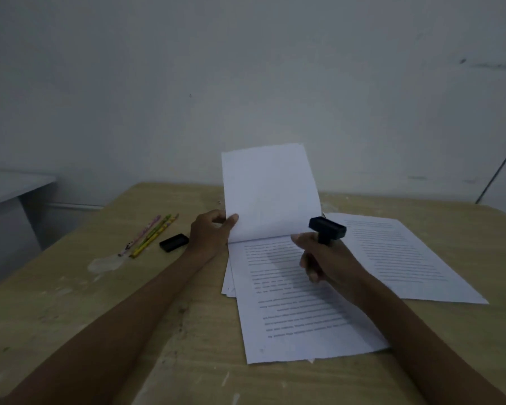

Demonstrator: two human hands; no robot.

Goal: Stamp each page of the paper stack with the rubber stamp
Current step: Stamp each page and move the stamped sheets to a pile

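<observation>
A stack of printed pages (pixel 298 302) lies on the wooden table (pixel 70 302) in front of me. My left hand (pixel 209 233) pinches the left edge of one sheet (pixel 270 191) and holds it standing upright at the stack's far end, blank side toward me. My right hand (pixel 330 263) hovers over the upper right of the stack and grips the handle of a black rubber stamp (pixel 327 228), whose block points up and away from the paper. A second pile of printed pages (pixel 400 258) lies to the right.
A small black stamp cap or ink pad (pixel 174 242) sits left of my left hand. Beyond it lie several pencils (pixel 151 236) and a whitish smear (pixel 105 263). A white wall rises behind the table, and a white desk (pixel 9 185) stands at far left.
</observation>
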